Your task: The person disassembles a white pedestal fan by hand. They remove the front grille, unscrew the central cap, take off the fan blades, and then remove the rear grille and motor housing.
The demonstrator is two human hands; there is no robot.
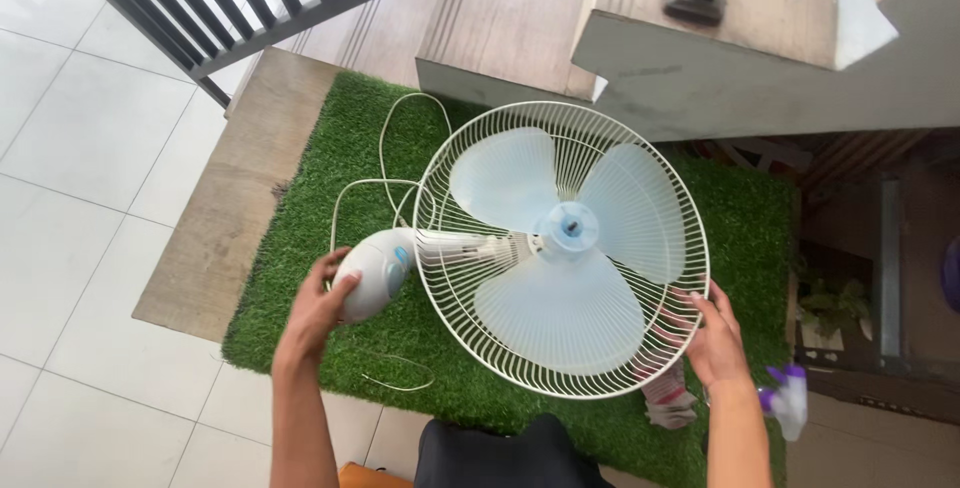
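I see my left hand [322, 300] cupped on the rounded white base [375, 270] of a fan [560, 248] lying face up on a green turf mat [330, 148]. My right hand [712, 333] grips the wire guard's rim [700, 278], fingers [690, 300] hooked over it. A white cord [385, 138] loops across the turf, and a spray bottle [788, 400] with a purple top stands near my right wrist.

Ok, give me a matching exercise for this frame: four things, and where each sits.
Things:
1. left hand
2. right hand
3. spray bottle
4. power cord

Places:
A. on the fan cage's right rim
B. looped on the green mat behind the fan base
C. on the fan's white base
D. lower right, past the right wrist

Pairs: 1-C, 2-A, 3-D, 4-B
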